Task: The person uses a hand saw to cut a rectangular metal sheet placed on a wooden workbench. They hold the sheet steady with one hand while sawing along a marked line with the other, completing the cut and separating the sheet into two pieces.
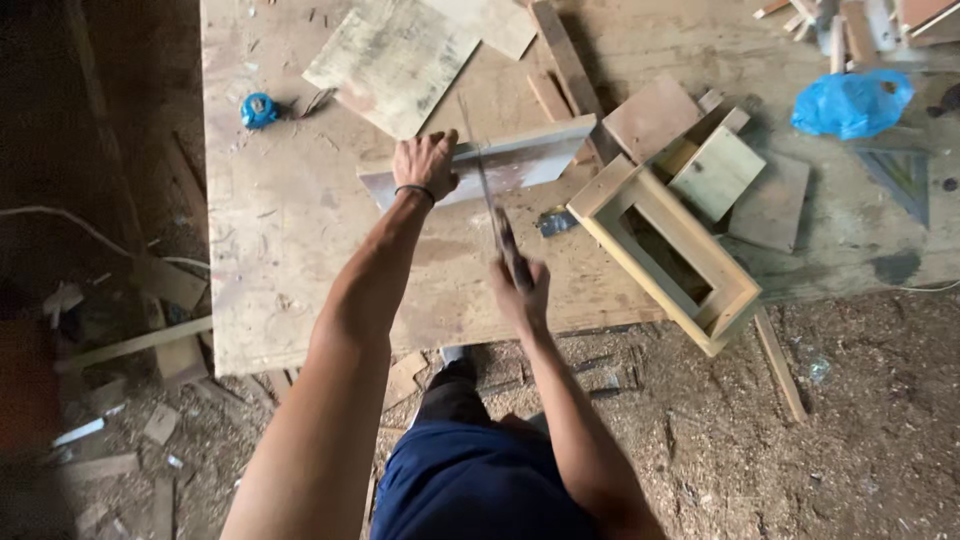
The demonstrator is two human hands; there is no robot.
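Note:
A grey-brown wooden board (pixel 530 160) lies across a large plywood sheet (pixel 290 230). My left hand (pixel 425 165) presses flat on the board's left part and holds it down. My right hand (pixel 520 285) grips the dark handle of a hand saw (pixel 487 190). The thin blade runs away from me and crosses the board just right of my left hand. A dark band circles my left wrist.
An open wooden box frame (pixel 665 250) sits right of the saw, with square offcuts (pixel 715 170) behind it. A blue tape measure (pixel 258 108) lies far left, a blue plastic bag (pixel 850 100) far right. Sawdust and scraps cover the floor (pixel 800 440).

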